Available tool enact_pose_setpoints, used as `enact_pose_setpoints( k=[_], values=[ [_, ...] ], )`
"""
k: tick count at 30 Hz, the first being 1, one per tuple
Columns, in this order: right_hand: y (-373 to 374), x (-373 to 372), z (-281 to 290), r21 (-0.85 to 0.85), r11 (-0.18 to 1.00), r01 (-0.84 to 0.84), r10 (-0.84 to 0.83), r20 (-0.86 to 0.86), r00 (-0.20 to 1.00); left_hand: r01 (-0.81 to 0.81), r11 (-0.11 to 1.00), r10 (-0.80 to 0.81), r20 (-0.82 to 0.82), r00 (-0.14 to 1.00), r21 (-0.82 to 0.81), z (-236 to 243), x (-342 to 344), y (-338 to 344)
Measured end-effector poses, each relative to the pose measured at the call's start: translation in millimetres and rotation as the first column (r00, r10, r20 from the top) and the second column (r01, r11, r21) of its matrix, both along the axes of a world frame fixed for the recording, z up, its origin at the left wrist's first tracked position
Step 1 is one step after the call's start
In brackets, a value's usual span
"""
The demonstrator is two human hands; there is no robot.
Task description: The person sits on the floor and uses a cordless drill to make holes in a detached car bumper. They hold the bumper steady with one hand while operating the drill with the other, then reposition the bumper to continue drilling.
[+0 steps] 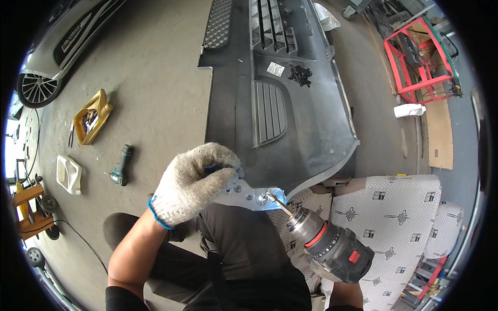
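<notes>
My left hand (194, 181), in a white knit glove with a blue cuff, pinches a flat, shiny metal bracket (249, 198) with several holes. The bracket's right end carries a blue film. A black and grey cordless drill (334, 246) with a red ring comes in from the lower right, and its bit meets the bracket's right end near a hole. Gripping the drill is my right hand (322, 270), largely hidden beneath the drill body. Just beyond the bracket lies a large dark grey car bumper (311, 124), inner side up.
Right of me stands a seat with a patterned quilted cover (389, 223). On the floor at left lie a second power tool (122, 166), a cut yellow jug (91, 119) with small parts and a white cut container (69, 174). A red metal frame (420, 62) stands far right; a car (67, 41) far left.
</notes>
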State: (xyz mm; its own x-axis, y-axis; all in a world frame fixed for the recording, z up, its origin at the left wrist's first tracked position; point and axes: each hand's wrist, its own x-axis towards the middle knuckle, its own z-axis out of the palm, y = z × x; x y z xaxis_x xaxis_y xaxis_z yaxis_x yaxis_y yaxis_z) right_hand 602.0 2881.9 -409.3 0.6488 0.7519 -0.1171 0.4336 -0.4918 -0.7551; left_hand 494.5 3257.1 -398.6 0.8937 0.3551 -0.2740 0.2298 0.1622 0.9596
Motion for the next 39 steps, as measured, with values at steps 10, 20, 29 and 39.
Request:
enact_pose_setpoints(
  k=[10, 20, 29, 39],
  values=[
    [-50.5, -1.6, -43.3, -0.082, 0.978, -0.19, 0.2, 0.624, 0.755, -0.144, 0.903, 0.059, 0.216, 0.975, 0.404, 25.3, -26.2, -4.8],
    [-18.0, -26.3, 15.0, 0.11, 0.991, -0.081, 0.07, 0.096, 0.993, 0.095, 0.993, -0.094, 0.021, 0.995, -0.074, 48.8, -55.3, -48.5],
    [5.3, -37.4, 30.8, 0.187, 0.967, -0.173, 0.154, 0.113, 0.982, 0.082, 0.931, -0.075, 0.033, 0.997, -0.356, 19.6, -47.5, -63.7],
    [12.0, -33.4, 41.8, 0.176, 0.966, -0.19, 0.175, 0.096, 0.98, 0.17, 0.972, -0.152, 0.115, 0.982, -0.164, 20.0, -46.7, -59.7]
  ],
)
